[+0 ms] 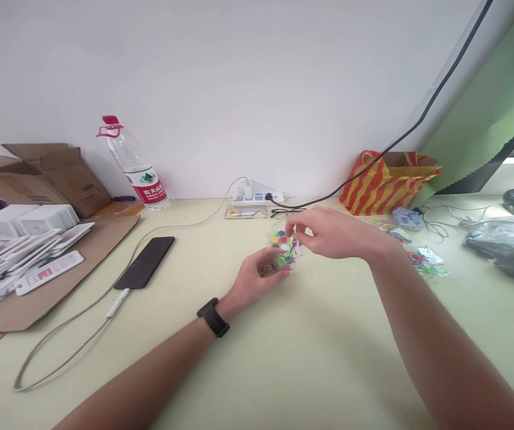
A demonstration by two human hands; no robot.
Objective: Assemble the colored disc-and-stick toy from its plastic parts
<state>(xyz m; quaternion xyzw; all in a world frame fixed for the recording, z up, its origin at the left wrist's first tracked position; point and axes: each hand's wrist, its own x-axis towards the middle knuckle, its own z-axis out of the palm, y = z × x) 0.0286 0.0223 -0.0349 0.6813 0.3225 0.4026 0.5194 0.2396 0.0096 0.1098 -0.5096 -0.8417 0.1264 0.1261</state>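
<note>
The colourful packet is held on the wearer's side of the power strip, its long axis too blurred to tell. The left hand grips its end farther from the strip; the right hand pinches the nearer edge. Coloured discs lie strip-side.

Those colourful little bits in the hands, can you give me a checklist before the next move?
1. Left hand has hold of the colourful bits: ok.
2. Right hand is close by, finger and thumb near the bits: ok.
3. What the right hand is pinching, if anything: cannot tell, too small and blurred.
4. Coloured discs are within easy reach, just beyond the left hand: ok.
5. Grey cable is clear of both hands, off to the left: ok.
</note>
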